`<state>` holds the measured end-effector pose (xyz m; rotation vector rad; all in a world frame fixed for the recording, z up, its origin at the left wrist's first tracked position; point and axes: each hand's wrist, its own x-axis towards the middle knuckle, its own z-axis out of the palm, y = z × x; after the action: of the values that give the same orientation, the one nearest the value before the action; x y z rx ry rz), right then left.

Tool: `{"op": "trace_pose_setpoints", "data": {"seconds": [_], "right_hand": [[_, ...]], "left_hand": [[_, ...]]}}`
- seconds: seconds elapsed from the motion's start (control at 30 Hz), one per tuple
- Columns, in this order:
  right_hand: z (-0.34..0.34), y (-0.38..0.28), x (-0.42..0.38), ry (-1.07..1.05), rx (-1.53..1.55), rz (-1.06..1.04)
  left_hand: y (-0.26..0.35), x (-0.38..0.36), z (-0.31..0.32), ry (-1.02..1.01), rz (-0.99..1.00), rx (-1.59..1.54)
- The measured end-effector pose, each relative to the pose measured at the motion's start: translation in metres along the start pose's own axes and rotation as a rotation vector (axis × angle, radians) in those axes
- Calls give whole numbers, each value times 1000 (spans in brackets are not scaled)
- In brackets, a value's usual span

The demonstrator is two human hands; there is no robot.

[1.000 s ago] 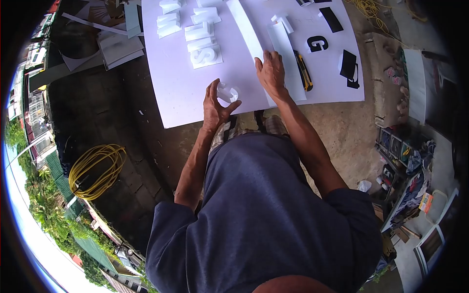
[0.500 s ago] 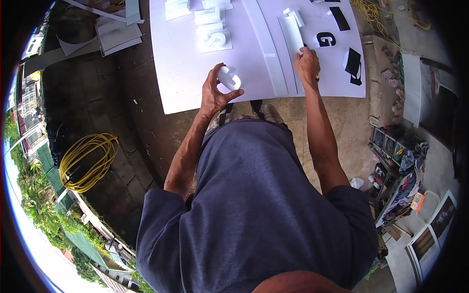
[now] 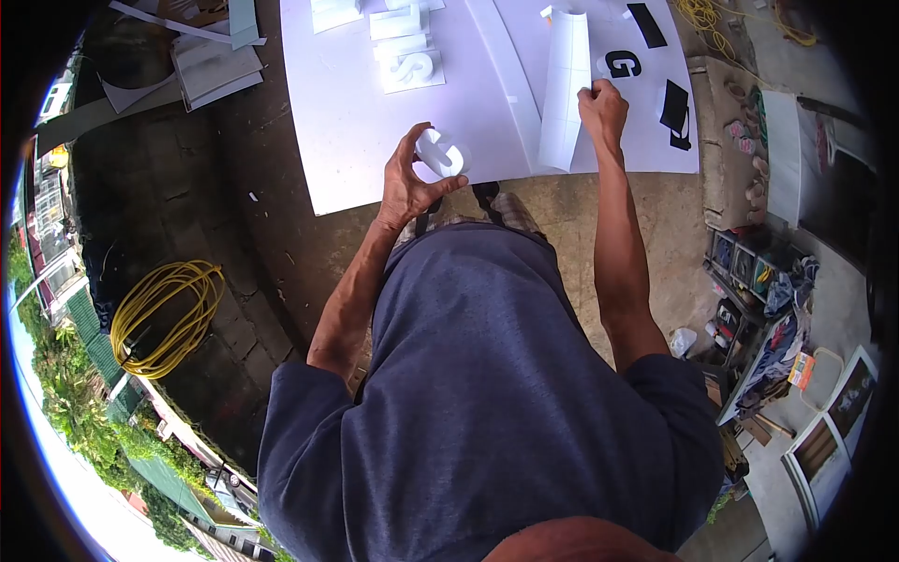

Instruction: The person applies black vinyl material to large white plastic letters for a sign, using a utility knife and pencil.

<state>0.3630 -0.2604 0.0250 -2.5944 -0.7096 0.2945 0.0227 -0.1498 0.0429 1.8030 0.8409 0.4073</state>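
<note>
My left hand [image 3: 408,185] is closed around a small white curved letter [image 3: 451,155], thumb and fingers on its outer sides, at the near edge of the white board [image 3: 356,159]. With the fingers of my right hand [image 3: 604,110] I pinch the right edge of a long white strip [image 3: 566,80]. Faint lines cross the strip, and it is raised on that side. Just beyond my right hand lies a black letter G [image 3: 623,65]. A white raised letter S [image 3: 412,71] rests on the board further from my left hand.
Black pieces [image 3: 674,108] lie along the board's right side. A low concrete ledge [image 3: 716,140] with footwear runs beyond it. A coil of yellow hose or cable [image 3: 169,318] is on the ground at left, and flat offcuts [image 3: 215,70] are stacked at upper left.
My right hand has moved slightly right and now grips the strip, which has turned its broad lined face upward. The yellow-and-black tool in that hand no longer shows. My left hand keeps the letter.
</note>
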Motion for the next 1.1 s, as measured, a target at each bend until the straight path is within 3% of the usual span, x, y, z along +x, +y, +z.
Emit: {"op": "trace_pose_setpoints", "data": {"seconds": [0.07,0.13,0.2,0.27,0.37,0.6,0.7,0.8,1.0,1.1], "right_hand": [[-9,-13,-13,-24,85,14],[-33,-59,-45,-147,343,240],[-18,-66,-62,-119,474,193],[1,-70,-75,-182,700,287],[28,-74,-85,-281,847,404],[63,-60,-98,-312,993,446],[69,-50,-103,-350,998,459],[67,-45,-108,-341,966,466],[73,-36,-109,-381,980,466],[72,-32,-111,-385,985,462]], "left_hand": [[8,-2,-2,-1,62,14],[22,-6,-7,5,124,31],[42,-11,-10,2,230,95],[47,-12,-9,-56,232,76],[38,-6,-1,-213,411,137],[-30,31,17,-209,167,223],[-37,32,21,-160,292,374],[-46,34,21,-102,294,399],[-48,37,11,-165,94,232],[-50,38,10,-118,150,213]]}}
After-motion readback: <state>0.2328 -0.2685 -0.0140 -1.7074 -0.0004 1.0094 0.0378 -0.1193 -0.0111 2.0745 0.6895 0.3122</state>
